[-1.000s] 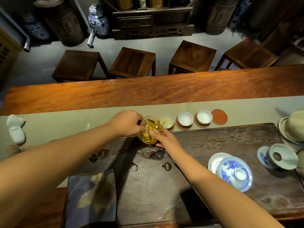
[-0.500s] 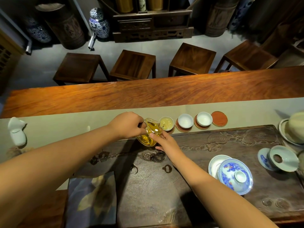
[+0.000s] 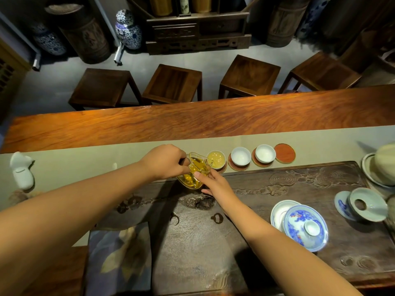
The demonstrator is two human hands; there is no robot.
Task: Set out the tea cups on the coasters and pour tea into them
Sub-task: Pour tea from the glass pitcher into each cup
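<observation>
Now we work across a long wooden bench (image 3: pixel 213 118) with a grey runner (image 3: pixel 85 159) along it and a dark carved tea tray (image 3: pixel 299 189) nearest us. On the tray stand a blue-and-white gaiwan (image 3: pixel 304 228) and a pale strainer on its saucer (image 3: pixel 363 205). On the runner, four red coasters sit in a row: the leftmost cup (image 3: pixel 216 159) holds yellow tea, the two cups to its right, the second (image 3: pixel 240 156) and the third (image 3: pixel 265 153), look empty, and the last coaster (image 3: pixel 284 153) is bare.

Our left hand (image 3: pixel 165 162) is closed on the handle side of the glass pitcher (image 3: pixel 195 170), which is tilted with its spout just beside the filled cup. Our right hand (image 3: pixel 215 183) is not clasped around anything; its fingertips (image 3: pixel 197 175) rest against the pitcher's wall to steady it.

We judge the pitcher thin, smooth and breakable, likely warm and slippery if wet, so the handle is where to hold it, with a light touch low on the wall. The porcelain cups look light and easily tipped.
</observation>
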